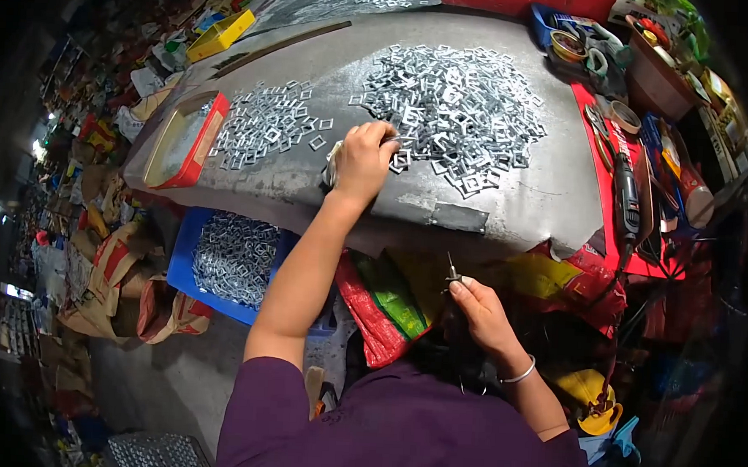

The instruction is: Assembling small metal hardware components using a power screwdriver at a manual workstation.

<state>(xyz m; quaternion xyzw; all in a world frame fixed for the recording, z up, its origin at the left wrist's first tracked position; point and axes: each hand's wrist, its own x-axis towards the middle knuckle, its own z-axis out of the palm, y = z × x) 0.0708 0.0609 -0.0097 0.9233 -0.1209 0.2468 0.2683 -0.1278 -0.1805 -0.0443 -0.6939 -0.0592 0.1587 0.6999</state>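
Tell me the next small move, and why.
Perhaps the left hand should draw one piece from the large pile of square metal frames: that hand is at the pile's near-left edge, while the right hand grips a thin-tipped tool.

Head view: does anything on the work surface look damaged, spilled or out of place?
Only small things. A dark rectangular patch at the front edge of the grey work surface differs from the rest, perhaps a repair or wear. Two square metal frames lie slightly apart, at the right of the smaller group.
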